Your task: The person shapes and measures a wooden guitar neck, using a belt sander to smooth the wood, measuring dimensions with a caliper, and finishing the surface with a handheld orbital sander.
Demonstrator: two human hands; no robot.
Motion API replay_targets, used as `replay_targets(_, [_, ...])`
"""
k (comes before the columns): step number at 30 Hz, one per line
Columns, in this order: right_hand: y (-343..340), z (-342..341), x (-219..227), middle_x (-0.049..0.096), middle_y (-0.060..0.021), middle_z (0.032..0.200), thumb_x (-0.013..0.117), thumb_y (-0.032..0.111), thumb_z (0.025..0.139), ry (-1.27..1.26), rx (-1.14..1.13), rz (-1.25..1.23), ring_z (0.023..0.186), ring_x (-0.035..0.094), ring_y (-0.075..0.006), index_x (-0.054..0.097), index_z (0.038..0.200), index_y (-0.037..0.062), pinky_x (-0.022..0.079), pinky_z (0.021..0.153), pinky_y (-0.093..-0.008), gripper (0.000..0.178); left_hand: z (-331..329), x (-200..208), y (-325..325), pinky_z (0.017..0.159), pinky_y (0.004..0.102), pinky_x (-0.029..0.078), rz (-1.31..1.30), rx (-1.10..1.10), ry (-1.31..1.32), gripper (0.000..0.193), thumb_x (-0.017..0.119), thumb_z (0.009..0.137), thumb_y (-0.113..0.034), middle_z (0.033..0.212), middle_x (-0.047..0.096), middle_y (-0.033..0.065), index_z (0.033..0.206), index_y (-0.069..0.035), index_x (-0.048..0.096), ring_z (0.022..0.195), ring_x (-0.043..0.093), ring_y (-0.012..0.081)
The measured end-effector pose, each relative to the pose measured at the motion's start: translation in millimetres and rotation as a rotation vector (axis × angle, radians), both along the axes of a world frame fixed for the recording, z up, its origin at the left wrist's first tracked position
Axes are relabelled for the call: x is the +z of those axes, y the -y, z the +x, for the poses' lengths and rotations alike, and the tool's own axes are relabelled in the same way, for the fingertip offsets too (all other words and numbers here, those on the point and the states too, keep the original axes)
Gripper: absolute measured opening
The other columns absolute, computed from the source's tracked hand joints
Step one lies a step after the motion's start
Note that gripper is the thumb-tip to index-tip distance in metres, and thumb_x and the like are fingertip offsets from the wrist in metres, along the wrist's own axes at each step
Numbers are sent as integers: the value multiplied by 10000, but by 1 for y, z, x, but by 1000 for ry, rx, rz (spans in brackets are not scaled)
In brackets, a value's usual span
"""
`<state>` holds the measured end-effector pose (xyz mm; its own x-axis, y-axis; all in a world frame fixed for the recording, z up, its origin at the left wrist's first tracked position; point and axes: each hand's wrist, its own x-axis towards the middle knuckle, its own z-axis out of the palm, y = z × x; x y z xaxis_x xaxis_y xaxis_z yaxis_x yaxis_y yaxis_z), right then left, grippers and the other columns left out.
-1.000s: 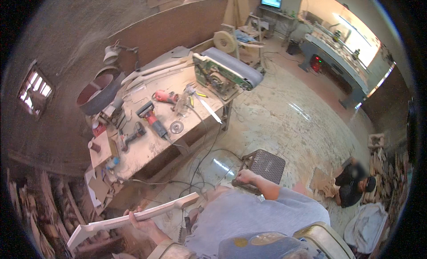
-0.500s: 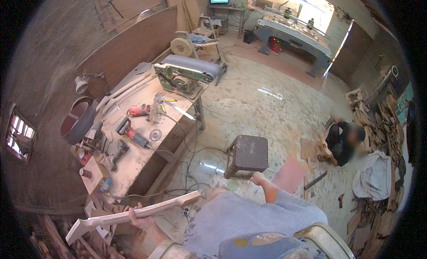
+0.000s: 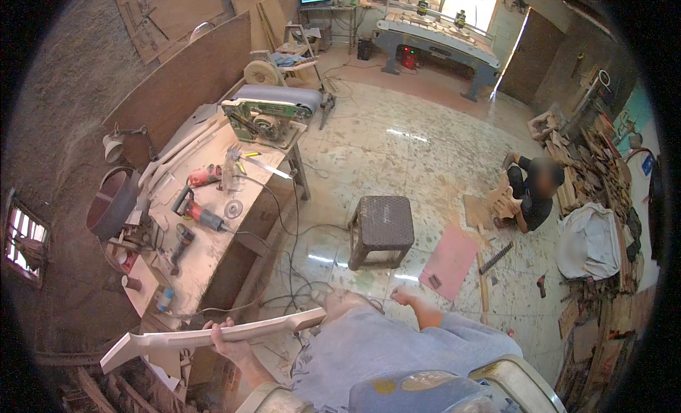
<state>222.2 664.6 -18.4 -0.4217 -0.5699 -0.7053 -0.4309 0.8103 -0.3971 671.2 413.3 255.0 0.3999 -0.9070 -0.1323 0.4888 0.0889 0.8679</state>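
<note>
My left hand is wrapped around a long, pale shaped piece of wood. The piece lies nearly level at my left front, one end flared and angled, the other reaching to my shirt. My right hand is curled closed in front of me, a little nearer than the brown plastic stool and apart from it; nothing shows in its fingers. On the workbench to the left lie a red and black power tool, a red grinder and a dark hand tool.
A green belt sander stands at the bench's far end. Cables trail across the floor by the bench. A co-worker squats at the right with cut wood, beside a pink sheet, a white sack and piled scraps.
The view has shifted, so the bench and far machine sit further left. My right hand has drawn back from the stool's edge. My left hand keeps the wood piece.
</note>
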Motion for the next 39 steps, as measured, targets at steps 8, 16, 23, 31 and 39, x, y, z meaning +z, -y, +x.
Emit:
replay_targets(8, [1, 6, 27, 753, -169, 908, 647, 347, 837, -125, 72, -26, 787, 721, -305, 787, 1030, 100, 573, 764, -437, 343, 5, 0, -4, 872, 418, 540, -9, 1, 35, 410, 679, 873, -279, 830, 490, 51, 1194, -86, 511, 772, 531, 169])
replay_targets(16, [21, 32, 46, 737, -231, 988, 647, 346, 857, -119, 221, -134, 949, 712, -368, 786, 1005, 67, 546, 873, -453, 345, 17, -1, -7, 870, 399, 548, -3, 94, -87, 327, 726, 878, -195, 926, 548, 64, 1130, -58, 569, 863, 555, 186])
replay_targets(23, [96, 59, 62, 721, -156, 806, 647, 327, 932, -65, 165, -489, 728, 668, -259, 744, 991, 21, 524, 706, -393, 327, 15, -20, 7, 909, 364, 483, 103, 55, -190, 250, 824, 856, -195, 911, 719, 101, 1018, -39, 715, 911, 656, 179])
replay_targets(31, [183, 155, 230, 673, -176, 1141, 716, 306, 915, -57, 474, -875, 943, 670, -283, 660, 1264, 25, 526, 845, -369, 452, 13, -4, -24, 911, 381, 507, 45, 43, -354, 406, 794, 911, -329, 983, 681, 107, 1112, -19, 625, 991, 655, 226])
replay_targets(39, [226, 252, 297, 590, -232, 1204, 821, 213, 733, -53, 1074, -1151, 1146, 570, -401, 473, 1459, 88, 468, 988, -480, 815, 1, 17, -28, 1018, 439, 469, -72, -14, -451, 514, 625, 1002, -473, 1123, 619, 141, 1201, -9, 536, 1129, 594, 268])
